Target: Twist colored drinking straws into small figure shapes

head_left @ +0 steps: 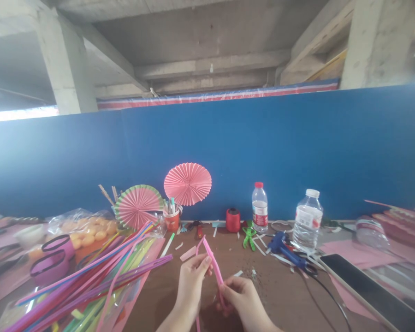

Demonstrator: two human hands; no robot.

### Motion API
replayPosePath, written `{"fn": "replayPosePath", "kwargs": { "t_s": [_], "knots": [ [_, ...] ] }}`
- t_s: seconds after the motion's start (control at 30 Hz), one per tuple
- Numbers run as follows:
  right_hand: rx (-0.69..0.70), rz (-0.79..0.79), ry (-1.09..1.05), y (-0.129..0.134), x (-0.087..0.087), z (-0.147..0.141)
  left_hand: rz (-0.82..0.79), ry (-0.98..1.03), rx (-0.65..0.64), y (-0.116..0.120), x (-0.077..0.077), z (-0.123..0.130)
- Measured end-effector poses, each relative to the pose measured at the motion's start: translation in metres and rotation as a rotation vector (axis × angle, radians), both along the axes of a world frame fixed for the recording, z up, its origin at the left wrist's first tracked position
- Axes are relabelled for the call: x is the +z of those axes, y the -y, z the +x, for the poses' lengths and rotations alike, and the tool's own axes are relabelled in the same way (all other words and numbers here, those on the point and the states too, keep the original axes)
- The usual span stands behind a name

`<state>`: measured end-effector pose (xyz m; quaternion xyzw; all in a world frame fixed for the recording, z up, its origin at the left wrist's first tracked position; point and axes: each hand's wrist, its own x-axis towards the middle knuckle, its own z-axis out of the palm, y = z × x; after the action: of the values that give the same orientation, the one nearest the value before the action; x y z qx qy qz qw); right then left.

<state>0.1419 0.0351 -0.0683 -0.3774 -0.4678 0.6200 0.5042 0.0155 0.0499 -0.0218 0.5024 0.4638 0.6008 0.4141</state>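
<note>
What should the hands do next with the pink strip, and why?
Maybe the left hand should slide up the pink strip and pinch where it bends. The strip turns over above that hand, and the right hand pinches it lower down, so it seems steady.

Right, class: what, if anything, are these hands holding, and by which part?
A pink strip: the left hand pinches its upper part, the right hand lower down.

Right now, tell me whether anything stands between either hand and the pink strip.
Nothing visible does: the left hand and the right hand both pinch the pink strip directly. The pink paper scrap lies on the table beyond the left hand, outside either grip.
</note>
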Motion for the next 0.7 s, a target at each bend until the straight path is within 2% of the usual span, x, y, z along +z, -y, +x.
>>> {"fn": "replayPosePath", "kwargs": {
  "t_s": [0.13, 0.23, 0.5, 0.7],
  "knots": [
    [-0.018, -0.005, 0.039, -0.0001, -0.0004, 0.0000, -0.011, 0.101, -0.003, 0.0000, -0.0025, 0.0022],
    [-0.016, -0.023, 0.077, 0.0005, 0.0014, -0.0001, -0.018, 0.099, -0.035, 0.0000, -0.0037, 0.0014],
    [-0.014, 0.088, 0.206, 0.0017, 0.0042, 0.0015, -0.038, 0.075, 0.022, 0.0020, -0.0015, -0.0002],
    [-0.014, 0.123, 0.252, 0.0010, 0.0018, 0.0023, -0.018, 0.140, 0.005, 0.0028, -0.0033, 0.0020]
  ]
}}
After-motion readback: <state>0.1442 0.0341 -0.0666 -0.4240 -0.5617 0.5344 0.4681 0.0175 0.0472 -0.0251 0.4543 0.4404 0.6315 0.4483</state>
